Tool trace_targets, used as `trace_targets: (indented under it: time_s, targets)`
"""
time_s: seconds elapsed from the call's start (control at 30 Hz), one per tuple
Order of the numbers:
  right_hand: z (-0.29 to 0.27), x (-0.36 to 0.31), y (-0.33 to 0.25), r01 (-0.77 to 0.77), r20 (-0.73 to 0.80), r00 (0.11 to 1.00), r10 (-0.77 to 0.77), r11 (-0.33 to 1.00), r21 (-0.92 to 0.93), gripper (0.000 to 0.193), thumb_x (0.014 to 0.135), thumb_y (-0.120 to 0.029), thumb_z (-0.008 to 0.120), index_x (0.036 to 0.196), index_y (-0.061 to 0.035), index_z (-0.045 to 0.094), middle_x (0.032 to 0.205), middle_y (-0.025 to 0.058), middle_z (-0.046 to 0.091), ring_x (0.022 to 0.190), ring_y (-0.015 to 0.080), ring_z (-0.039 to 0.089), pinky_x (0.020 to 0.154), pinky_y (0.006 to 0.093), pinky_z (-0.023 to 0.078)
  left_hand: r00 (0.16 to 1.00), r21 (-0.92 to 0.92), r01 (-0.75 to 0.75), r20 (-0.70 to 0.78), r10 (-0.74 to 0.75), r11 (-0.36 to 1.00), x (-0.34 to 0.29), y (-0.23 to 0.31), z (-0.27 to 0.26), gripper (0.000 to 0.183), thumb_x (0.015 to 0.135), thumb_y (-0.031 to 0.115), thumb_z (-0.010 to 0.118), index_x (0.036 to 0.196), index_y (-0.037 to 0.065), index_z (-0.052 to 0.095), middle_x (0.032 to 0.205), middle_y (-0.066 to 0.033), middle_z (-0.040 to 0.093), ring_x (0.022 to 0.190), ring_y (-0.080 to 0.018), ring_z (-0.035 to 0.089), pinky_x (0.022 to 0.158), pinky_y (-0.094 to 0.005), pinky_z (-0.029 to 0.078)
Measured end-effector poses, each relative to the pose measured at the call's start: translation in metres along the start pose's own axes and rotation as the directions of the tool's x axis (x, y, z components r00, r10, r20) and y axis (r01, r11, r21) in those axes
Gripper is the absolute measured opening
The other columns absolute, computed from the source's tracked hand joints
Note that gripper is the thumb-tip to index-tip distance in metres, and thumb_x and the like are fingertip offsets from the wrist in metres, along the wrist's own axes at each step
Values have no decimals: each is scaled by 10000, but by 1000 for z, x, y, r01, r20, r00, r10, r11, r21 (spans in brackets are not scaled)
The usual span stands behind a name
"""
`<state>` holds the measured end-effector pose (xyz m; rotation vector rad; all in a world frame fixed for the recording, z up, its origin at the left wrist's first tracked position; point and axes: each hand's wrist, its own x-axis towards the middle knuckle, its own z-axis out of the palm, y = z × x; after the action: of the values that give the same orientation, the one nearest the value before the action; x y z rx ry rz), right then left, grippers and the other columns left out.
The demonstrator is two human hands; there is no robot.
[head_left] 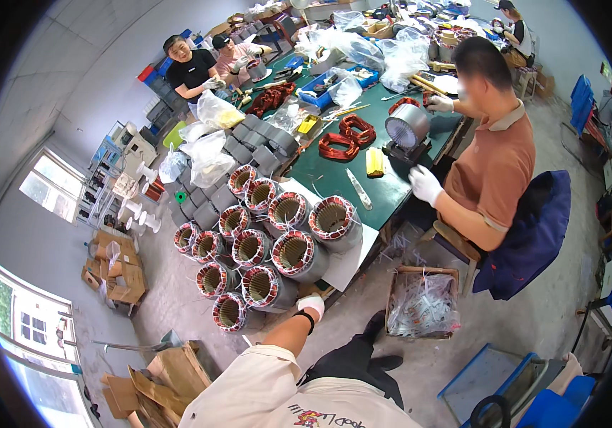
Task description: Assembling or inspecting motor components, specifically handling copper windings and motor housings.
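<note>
My left hand, in a white glove, reaches forward to the near corner of the green table. It is next to a grey motor stator with red-and-white laced windings round its rim; whether it touches the stator or the table edge I cannot tell. Its fingers are too small and partly hidden to read. More wound stators stand grouped about it, one with a wide bore just beyond and another to its left. My right hand is out of view.
A co-worker in a brown shirt sits at the table's right side, gloved hands near a stator on a stand. Red wire coils lie on the green tabletop. A box of plastic scraps stands on the floor. Others work farther back.
</note>
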<state>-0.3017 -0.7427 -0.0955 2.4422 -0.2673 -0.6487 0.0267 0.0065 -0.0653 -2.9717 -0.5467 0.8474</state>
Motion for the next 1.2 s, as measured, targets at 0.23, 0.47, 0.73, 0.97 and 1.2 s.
trace_targets:
  time_s: [0.23, 0.47, 0.73, 0.97, 1.2]
  targets:
    - [-11, 16, -9, 51, -18, 999, -51, 998, 23, 175, 893, -200, 640, 866, -145, 803, 908, 92, 772, 812, 253, 750, 713, 402, 573, 999, 1, -36, 8, 36, 999, -6, 1, -10, 288, 952, 197, 503, 1086, 56, 715, 1094, -221, 732, 1026, -369, 720, 861, -472, 571]
    - [-14, 15, -17, 50, 16, 999, -51, 996, 76, 174, 892, -200, 640, 870, -144, 803, 912, 91, 772, 817, 253, 751, 717, 403, 573, 981, 105, -112, 168, 94, 988, -16, 3, -38, 304, 917, 228, 570, 1133, 64, 706, 1152, -208, 723, 1074, -369, 707, 907, -467, 555]
    - [11, -56, -17, -65, 161, 986, 42, 988, 138, 174, 892, -199, 640, 875, -142, 804, 915, 90, 773, 824, 254, 751, 721, 404, 574, 955, 79, -291, 84, 285, 953, -8, 58, -83, 311, 915, 172, 558, 1157, -3, 645, 1131, -263, 697, 1052, -405, 691, 917, -479, 554]
    - [48, -162, -27, -200, 316, 940, 132, 960, 195, 173, 891, -199, 641, 880, -141, 804, 919, 89, 773, 829, 254, 751, 724, 404, 574, 936, 177, -334, -56, 348, 926, 61, 96, -94, 256, 921, 142, 535, 1082, 31, 699, 1119, -231, 712, 1041, -358, 710, 888, -472, 569]
    - [159, -221, -24, -239, 292, 941, 171, 946, 217, 185, 877, -168, 620, 886, -156, 804, 934, 122, 764, 873, 286, 750, 752, 443, 579, 953, 153, -276, 169, 251, 949, 72, 137, -102, 465, 870, 270, 649, 1230, -20, 598, 1221, -273, 665, 1149, -381, 660, 960, -452, 537]
